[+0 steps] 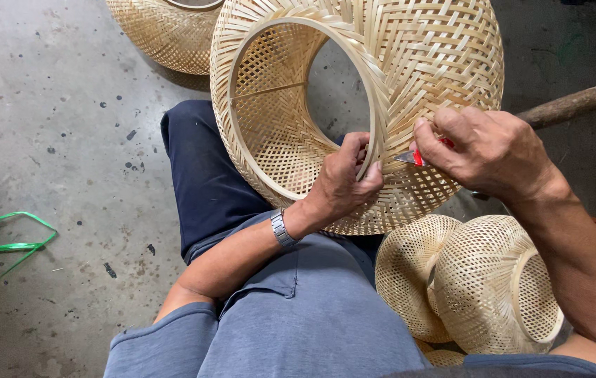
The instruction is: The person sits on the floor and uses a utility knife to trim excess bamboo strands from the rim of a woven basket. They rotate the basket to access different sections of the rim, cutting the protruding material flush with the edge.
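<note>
Down at the bottom of the frame, a blue-grey shirt (312, 322) fills the foreground, with dark trousers (203, 182) running up the middle. Resting on the lap, centre and upper centre, sits the big woven basket (424, 63), tipped on its side so its round open rim faces lower left. Left hand (340, 185) comes in from below, wristwatch (282, 229) showing, fingers curled tight over the rim's right edge, thumb on the outside weave, gripping it firmly. Right hand (490, 150) arrives from the right edge, fingers pinched shut around a small red-handled cutter (416, 157), its metal tip just touching the rim beside the left fingertips. Hands nearly meet there; very little gap.

Lower right, two smaller baskets (480, 283) lie on their sides, touching each other, close under the right forearm. Another basket (165, 28) peeks in at the top left, just beside the big one. A wooden stick (567, 105) juts out at the upper right behind the weave. Left half of the frame is bare concrete floor (53, 105), with a loop of green strap (11, 245) at the left edge, well apart from everything.
</note>
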